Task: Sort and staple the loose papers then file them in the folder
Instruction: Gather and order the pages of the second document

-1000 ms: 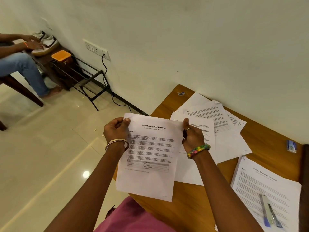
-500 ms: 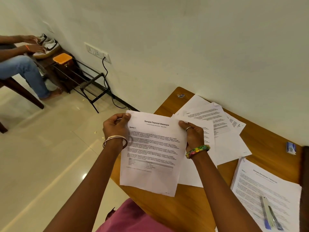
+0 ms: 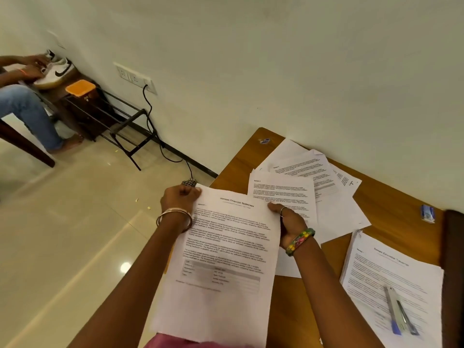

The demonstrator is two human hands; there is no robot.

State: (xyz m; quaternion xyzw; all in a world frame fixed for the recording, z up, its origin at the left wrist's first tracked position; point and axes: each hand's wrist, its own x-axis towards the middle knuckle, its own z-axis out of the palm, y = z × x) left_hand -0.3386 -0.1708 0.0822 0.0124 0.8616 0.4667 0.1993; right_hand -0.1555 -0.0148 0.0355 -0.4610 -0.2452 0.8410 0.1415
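Centre frame, both hands hold a printed sheet (image 3: 226,252) by its top corners, left hand (image 3: 179,197) and right hand (image 3: 288,222) each curled round an edge; its heading is blurred. Loose papers (image 3: 313,187) fan over the table (image 3: 391,204) behind. At lower right, a stack (image 3: 391,272) with pens (image 3: 399,312) is cut off.
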